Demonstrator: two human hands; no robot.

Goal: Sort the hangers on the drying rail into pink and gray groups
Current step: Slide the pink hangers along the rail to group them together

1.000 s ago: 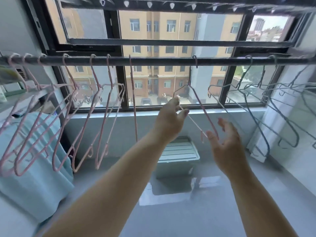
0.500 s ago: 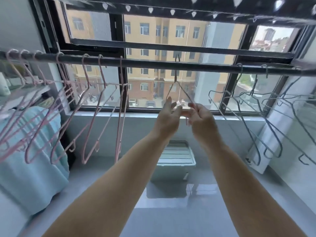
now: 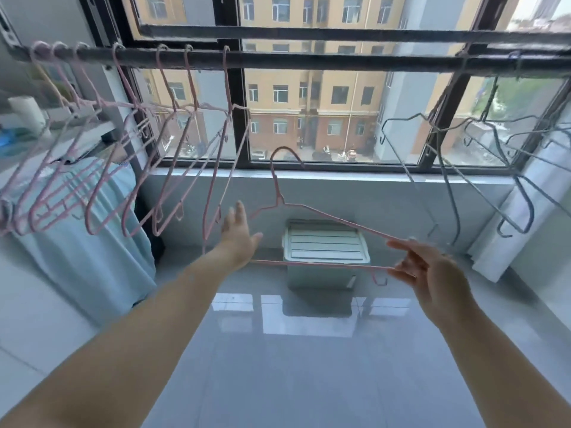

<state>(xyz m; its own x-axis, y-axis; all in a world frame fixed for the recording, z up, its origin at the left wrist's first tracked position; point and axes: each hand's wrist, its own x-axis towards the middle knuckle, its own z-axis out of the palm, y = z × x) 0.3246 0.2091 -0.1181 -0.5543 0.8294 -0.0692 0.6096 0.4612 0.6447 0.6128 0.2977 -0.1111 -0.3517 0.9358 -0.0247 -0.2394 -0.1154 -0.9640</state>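
On the left stretch of the rail (image 3: 309,61) hang the pink hangers (image 3: 173,168), several of them bunched close together with no gray one among them. Behind them, far left, a pale blue garment (image 3: 86,242) hangs down.

The left hand (image 3: 239,236) is open with its fingers straight, at the left shoulder of a loose hanger (image 3: 324,213). Whether it touches the wire cannot be told. This hanger is pink and is off the rail. It lies nearly level in the gap between the two groups, its hook free in the air, well below the rail. Beyond it a lidded box (image 3: 324,245) stands on the floor by the far wall.

The right hand (image 3: 429,270) pinches the hanger's right corner between thumb and fingers, so it alone carries the hanger.

On the right stretch hang the gray hangers (image 3: 448,168), with no pink among those in view. Some run past the right edge, so the full group cannot be checked.

The sorting looks nearly finished, as the middle of the rail is bare. What seems left is to hook this one pink hanger beside the pink group on the left.
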